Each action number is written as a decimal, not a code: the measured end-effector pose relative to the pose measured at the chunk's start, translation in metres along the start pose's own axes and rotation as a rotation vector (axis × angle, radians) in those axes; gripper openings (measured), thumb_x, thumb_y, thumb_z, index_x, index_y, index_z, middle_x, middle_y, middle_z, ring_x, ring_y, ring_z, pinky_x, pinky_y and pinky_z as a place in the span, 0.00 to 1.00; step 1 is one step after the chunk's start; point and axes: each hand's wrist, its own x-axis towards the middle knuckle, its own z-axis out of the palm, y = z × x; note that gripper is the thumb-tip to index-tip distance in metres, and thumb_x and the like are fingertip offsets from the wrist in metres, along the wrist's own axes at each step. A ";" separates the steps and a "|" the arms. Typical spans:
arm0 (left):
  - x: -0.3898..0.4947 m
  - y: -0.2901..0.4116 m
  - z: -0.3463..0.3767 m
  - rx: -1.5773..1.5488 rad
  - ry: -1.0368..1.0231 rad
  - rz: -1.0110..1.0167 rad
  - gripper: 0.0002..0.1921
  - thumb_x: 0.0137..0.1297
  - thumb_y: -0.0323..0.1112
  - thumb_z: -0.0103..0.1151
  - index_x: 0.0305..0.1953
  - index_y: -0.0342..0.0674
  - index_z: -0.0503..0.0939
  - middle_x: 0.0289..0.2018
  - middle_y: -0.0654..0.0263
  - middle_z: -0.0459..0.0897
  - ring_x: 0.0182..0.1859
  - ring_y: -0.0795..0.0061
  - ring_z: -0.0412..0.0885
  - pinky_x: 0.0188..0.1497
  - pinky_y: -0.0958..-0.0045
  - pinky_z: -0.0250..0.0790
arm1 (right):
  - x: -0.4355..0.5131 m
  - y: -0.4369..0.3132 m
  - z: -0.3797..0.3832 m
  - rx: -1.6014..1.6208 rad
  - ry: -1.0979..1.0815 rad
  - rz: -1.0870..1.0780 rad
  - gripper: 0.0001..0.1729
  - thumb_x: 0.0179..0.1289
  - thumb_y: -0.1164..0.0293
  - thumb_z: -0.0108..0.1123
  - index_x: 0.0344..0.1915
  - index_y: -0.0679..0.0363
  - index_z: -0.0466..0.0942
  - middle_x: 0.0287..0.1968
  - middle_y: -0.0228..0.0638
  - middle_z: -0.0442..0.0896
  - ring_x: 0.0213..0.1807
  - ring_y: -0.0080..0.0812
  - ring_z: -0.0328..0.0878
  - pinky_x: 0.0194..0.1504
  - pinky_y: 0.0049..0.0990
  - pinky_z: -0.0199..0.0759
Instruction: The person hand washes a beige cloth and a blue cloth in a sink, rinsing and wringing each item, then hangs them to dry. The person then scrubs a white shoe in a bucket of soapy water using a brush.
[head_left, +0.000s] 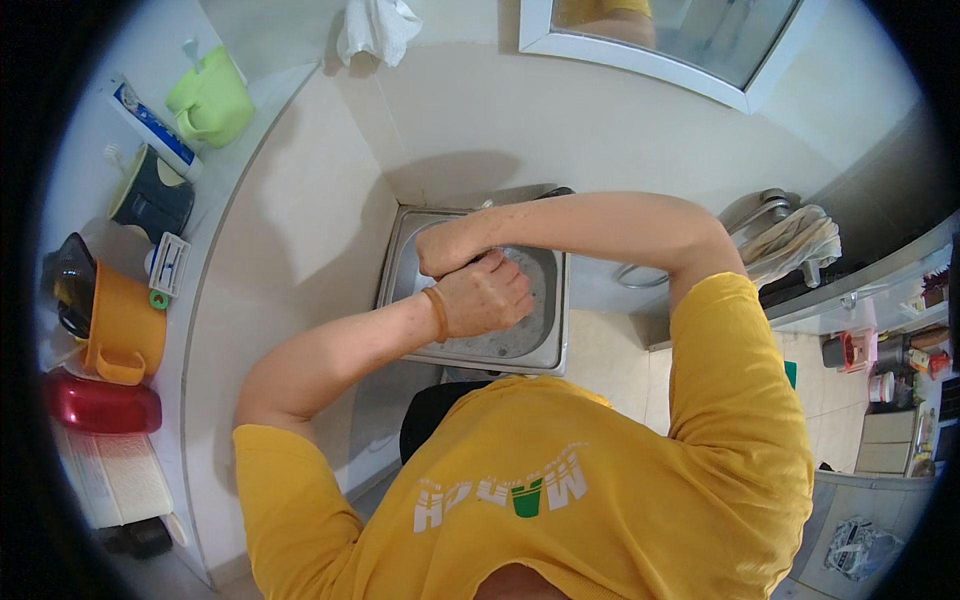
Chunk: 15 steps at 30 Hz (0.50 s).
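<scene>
Both hands meet over a stainless steel sink (551, 330). My left hand (486, 294), with a brown band around its wrist, has its fingers curled and its back up. Just beyond it, my right hand (454, 244) is bent down at the wrist, its fingers mostly hidden. A small dark thing shows between the two hands; what it is, and which hand has it, I cannot tell. The faucet is largely hidden behind the right forearm.
Along the left ledge (202, 217) stand a green cup (217, 105), a toothpaste tube (154, 127), a dark cup (161, 195), an orange cup (131, 322) and a red container (105, 403). A white-framed mirror (637, 49) hangs ahead. Cloth (795, 244) hangs at right.
</scene>
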 end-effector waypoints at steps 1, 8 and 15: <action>-0.003 0.003 0.004 -0.015 -0.036 -0.024 0.04 0.44 0.35 0.53 0.20 0.44 0.71 0.22 0.67 0.72 0.29 0.70 0.73 0.37 0.65 0.68 | 0.002 -0.002 0.004 -0.077 0.001 0.016 0.12 0.45 0.70 0.54 0.24 0.68 0.80 0.24 0.50 0.79 0.23 0.44 0.73 0.29 0.41 0.67; -0.024 0.019 0.039 -0.050 -0.273 -0.054 0.04 0.49 0.35 0.52 0.21 0.45 0.75 0.24 0.67 0.75 0.33 0.69 0.74 0.40 0.67 0.66 | 0.028 0.015 0.040 -0.291 0.128 0.041 0.13 0.48 0.68 0.54 0.24 0.68 0.80 0.25 0.49 0.80 0.25 0.43 0.76 0.33 0.39 0.69; -0.030 0.012 0.035 -0.124 -0.419 -0.032 0.05 0.46 0.36 0.56 0.23 0.43 0.75 0.26 0.68 0.75 0.38 0.66 0.74 0.47 0.65 0.67 | 0.046 0.050 0.055 0.229 0.513 -0.072 0.15 0.52 0.67 0.53 0.22 0.69 0.79 0.21 0.46 0.79 0.25 0.39 0.75 0.35 0.36 0.70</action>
